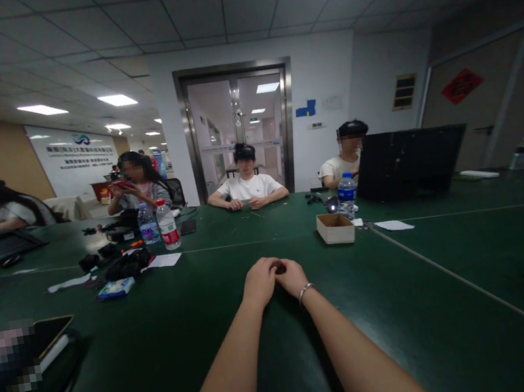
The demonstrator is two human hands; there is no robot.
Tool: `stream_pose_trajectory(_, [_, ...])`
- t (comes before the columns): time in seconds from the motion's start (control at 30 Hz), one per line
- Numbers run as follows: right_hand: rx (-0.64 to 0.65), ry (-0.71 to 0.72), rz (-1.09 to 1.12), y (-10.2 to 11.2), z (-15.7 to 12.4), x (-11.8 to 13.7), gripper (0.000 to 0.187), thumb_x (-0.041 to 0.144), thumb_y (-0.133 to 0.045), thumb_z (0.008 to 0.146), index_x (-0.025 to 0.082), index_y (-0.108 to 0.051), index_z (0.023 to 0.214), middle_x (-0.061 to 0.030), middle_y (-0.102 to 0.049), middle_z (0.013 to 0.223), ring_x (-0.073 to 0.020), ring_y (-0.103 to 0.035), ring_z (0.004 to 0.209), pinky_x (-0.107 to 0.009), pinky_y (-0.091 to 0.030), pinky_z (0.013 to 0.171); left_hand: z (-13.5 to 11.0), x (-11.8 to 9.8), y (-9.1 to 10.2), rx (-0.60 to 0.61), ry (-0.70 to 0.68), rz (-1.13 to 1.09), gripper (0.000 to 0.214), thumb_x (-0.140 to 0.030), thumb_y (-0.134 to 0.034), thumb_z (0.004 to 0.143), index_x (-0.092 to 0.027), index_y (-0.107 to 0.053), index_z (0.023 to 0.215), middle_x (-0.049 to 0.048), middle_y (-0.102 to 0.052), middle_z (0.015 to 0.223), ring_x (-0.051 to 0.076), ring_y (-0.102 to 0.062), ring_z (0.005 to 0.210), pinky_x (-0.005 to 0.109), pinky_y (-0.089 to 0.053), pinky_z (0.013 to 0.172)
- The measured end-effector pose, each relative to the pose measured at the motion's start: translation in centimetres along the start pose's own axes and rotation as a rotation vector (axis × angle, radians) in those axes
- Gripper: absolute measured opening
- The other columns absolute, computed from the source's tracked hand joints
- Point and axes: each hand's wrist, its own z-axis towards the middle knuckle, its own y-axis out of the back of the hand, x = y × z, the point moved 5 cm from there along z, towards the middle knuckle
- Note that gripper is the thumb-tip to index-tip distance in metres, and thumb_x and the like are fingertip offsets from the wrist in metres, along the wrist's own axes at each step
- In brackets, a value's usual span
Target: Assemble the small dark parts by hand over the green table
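Observation:
Both my arms reach forward over the dark green table. My left hand and my right hand meet at the fingertips, curled toward each other. A small dark thing sits between the fingers; I cannot make out what it is. My right wrist wears a thin bracelet. The nearest object beyond the hands is a small open cardboard box.
Two water bottles and dark gear lie at the left, a third bottle and an open black laptop at the right. Several other people sit around the table's far and left sides. A tablet lies near left.

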Motion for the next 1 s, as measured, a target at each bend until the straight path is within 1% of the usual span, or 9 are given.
stream_pose_trajectory(0.1, [-0.038, 0.080, -0.022, 0.3, -0.1, 0.5, 0.012, 0.016, -0.061, 0.065, 0.015, -0.062, 0.077, -0.0047, -0.062, 0.079, -0.0179, -0.057, 0.073, -0.026, -0.045, 0.067, 0.4, 1.4, -0.1, -0.078, 0.022, -0.071, 0.022, -0.021, -0.044, 0.081, -0.023, -0.061, 0.094, 0.0038, -0.059, 0.097, 0.016, -0.055, 0.088, 0.028, -0.042, 0.081])
stream_pose_trajectory(0.2, [-0.029, 0.149, 0.023, 0.4, -0.2, 1.0, 0.014, 0.017, -0.060, 0.066, 0.016, -0.062, 0.079, -0.0026, -0.061, 0.080, -0.0166, -0.056, 0.074, -0.026, -0.045, 0.069, 0.9, 3.6, -0.5, -0.125, 0.102, -0.279, 0.020, -0.022, -0.049, 0.079, -0.021, -0.060, 0.095, 0.0051, -0.060, 0.096, 0.016, -0.057, 0.088, 0.028, -0.045, 0.080])
stream_pose_trajectory(0.3, [0.005, 0.091, 0.158, 0.1, 0.1, 0.6, 0.018, 0.017, -0.061, 0.065, 0.016, -0.062, 0.083, -0.0019, -0.062, 0.080, -0.0143, -0.057, 0.066, -0.025, -0.047, 0.062, 1.3, 5.7, -1.2, -0.102, 0.200, -0.486, 0.021, -0.025, -0.053, 0.077, -0.020, -0.061, 0.096, 0.0060, -0.062, 0.096, 0.016, -0.059, 0.087, 0.028, -0.048, 0.075])
stream_pose_trajectory(0.37, [0.034, -0.001, 0.271, -0.2, 0.3, -0.1, 0.023, 0.017, -0.062, 0.064, 0.015, -0.062, 0.087, -0.0022, -0.062, 0.076, -0.0125, -0.055, 0.057, -0.024, -0.047, 0.054, 1.5, 6.4, -1.3, -0.113, 0.229, -0.513, 0.022, -0.028, -0.056, 0.076, -0.019, -0.062, 0.095, 0.0060, -0.063, 0.094, 0.017, -0.059, 0.087, 0.028, -0.048, 0.075])
stream_pose_trajectory(0.47, [0.051, -0.081, 0.417, -0.3, 0.5, -0.7, 0.028, 0.016, -0.063, 0.063, 0.013, -0.061, 0.091, -0.0022, -0.061, 0.070, -0.0107, -0.053, 0.051, -0.022, -0.046, 0.049, 1.6, 6.8, -1.0, -0.143, 0.246, -0.508, 0.022, -0.031, -0.059, 0.073, -0.018, -0.063, 0.091, 0.0062, -0.064, 0.090, 0.018, -0.060, 0.084, 0.028, -0.049, 0.072])
stream_pose_trajectory(0.57, [0.081, -0.075, 0.558, 0.0, 0.6, -0.5, 0.027, 0.017, -0.062, 0.063, 0.012, -0.062, 0.090, -0.0024, -0.061, 0.072, -0.0102, -0.054, 0.052, -0.022, -0.046, 0.052, 1.6, 6.8, -0.8, -0.136, 0.262, -0.543, 0.024, -0.033, -0.060, 0.072, -0.017, -0.063, 0.091, 0.0068, -0.065, 0.088, 0.018, -0.060, 0.081, 0.027, -0.049, 0.068])
stream_pose_trajectory(0.67, [0.135, -0.075, 0.669, 0.1, 0.6, -0.5, 0.030, 0.018, -0.063, 0.063, 0.013, -0.062, 0.093, -0.0022, -0.060, 0.072, -0.0108, -0.056, 0.057, -0.022, -0.047, 0.055, 1.5, 6.7, -0.7, -0.100, 0.266, -0.580, 0.024, -0.031, -0.057, 0.075, -0.017, -0.063, 0.093, 0.0075, -0.064, 0.094, 0.019, -0.059, 0.085, 0.028, -0.048, 0.070])
stream_pose_trajectory(0.83, [0.086, -0.118, 0.703, 0.2, 0.7, -1.4, 0.040, 0.018, -0.069, 0.059, 0.014, -0.061, 0.098, -0.0052, -0.061, 0.084, -0.0125, -0.058, 0.064, -0.024, -0.050, 0.060, 1.4, 6.9, -0.7, -0.071, 0.259, -0.649, 0.021, -0.024, -0.052, 0.078, -0.017, -0.063, 0.095, 0.0087, -0.060, 0.104, 0.018, -0.057, 0.092, 0.030, -0.047, 0.078])
stream_pose_trajectory(1.0, [0.084, -0.121, 0.754, 0.2, 0.7, -1.4, 0.038, 0.021, -0.072, 0.057, 0.013, -0.064, 0.093, -0.0053, -0.061, 0.084, -0.0129, -0.058, 0.066, -0.025, -0.050, 0.064, 1.3, 7.0, -0.5, -0.108, 0.324, -0.726, 0.025, -0.027, -0.058, 0.075, -0.015, -0.059, 0.097, 0.0093, -0.062, 0.093, 0.016, -0.059, 0.081, 0.028, -0.048, 0.073])
